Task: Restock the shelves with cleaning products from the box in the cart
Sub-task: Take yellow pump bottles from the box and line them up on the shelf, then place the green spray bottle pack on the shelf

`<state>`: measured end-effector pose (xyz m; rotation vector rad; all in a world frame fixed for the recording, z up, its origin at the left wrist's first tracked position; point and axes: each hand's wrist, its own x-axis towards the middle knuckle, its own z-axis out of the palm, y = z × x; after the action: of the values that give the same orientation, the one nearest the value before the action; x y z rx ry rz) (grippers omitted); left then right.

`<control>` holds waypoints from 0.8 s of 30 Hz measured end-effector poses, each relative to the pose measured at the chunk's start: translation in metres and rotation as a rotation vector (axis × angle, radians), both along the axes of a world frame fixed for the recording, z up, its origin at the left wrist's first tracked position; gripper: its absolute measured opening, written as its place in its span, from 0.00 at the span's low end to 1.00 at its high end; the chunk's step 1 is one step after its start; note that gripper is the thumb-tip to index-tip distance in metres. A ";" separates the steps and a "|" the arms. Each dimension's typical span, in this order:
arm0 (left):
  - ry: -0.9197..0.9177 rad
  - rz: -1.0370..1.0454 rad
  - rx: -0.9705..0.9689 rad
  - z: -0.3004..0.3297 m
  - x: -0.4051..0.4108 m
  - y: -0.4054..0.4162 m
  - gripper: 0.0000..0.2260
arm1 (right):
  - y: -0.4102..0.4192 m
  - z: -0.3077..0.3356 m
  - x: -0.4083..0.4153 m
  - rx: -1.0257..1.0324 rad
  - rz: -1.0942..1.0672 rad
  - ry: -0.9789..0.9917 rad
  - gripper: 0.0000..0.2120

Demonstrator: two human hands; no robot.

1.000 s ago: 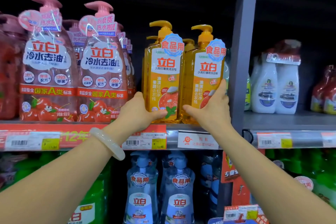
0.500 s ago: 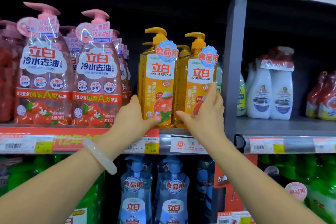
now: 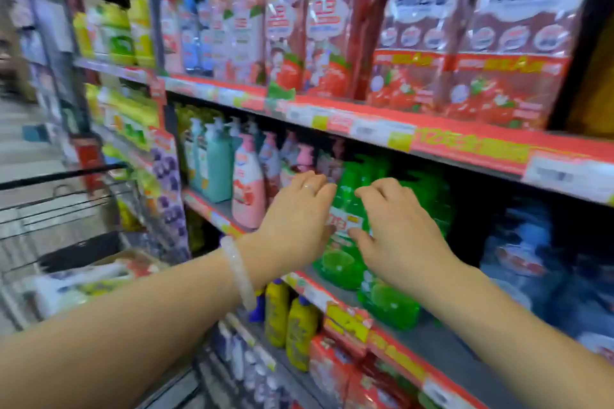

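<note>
Cleaning products fill 3 visible shelf levels; the frame is motion-blurred, so fine detail cannot be read. Both forearms extend forward from the lower edge toward the middle shelf [image 3: 212, 212], palms facing down. Left hand [image 3: 295, 219], with a pale bangle [image 3: 237, 271] on the wrist and a ring on 1 finger, hangs with fingers loosely bent and holds nothing; its fingertips lie in front of the pink and red bottles behind. Right hand [image 3: 398, 229] hovers just beside it, fingers likewise relaxed and slightly curled, thumb pointing left; no bottle is gripped. Between and behind the 2 hands stands a green bottle [image 3: 342, 242] with a white label, at the front edge of the middle shelf; whether either hand touches it cannot be told. At least 2 more green bottles stand to its right. Left of the hands are 1 pink-and-white pump bottle [image 3: 247, 186] and 2 teal bottles [image 3: 212, 163]. On the upper shelf [image 3: 465, 146], 2 large red refill packs [image 3: 471, 43] stand at the right. On the lower level, 2 yellow bottles [image 3: 289, 319] are visible. A wire cart [image 3: 59, 196] stands at the left, holding blurred packages.
</note>
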<state>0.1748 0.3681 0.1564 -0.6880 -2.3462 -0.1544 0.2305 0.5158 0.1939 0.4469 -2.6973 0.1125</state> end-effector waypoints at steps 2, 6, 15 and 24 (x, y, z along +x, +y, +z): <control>-0.206 0.164 -0.028 -0.041 0.003 -0.052 0.24 | -0.049 -0.036 -0.014 0.012 0.090 -0.128 0.23; -0.489 0.441 0.008 -0.104 0.018 -0.145 0.20 | -0.146 -0.106 -0.032 0.103 0.238 -0.358 0.18; -0.799 0.696 0.109 -0.174 0.049 -0.313 0.27 | -0.325 -0.200 -0.052 0.155 0.380 -0.637 0.22; -0.946 0.787 0.238 -0.220 0.026 -0.401 0.20 | -0.388 -0.251 -0.094 0.124 0.325 -0.805 0.19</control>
<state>0.2007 -0.0330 -0.0631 0.5990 -3.1992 -0.4629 0.1367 0.1276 -0.0573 1.0696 -3.3904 0.2642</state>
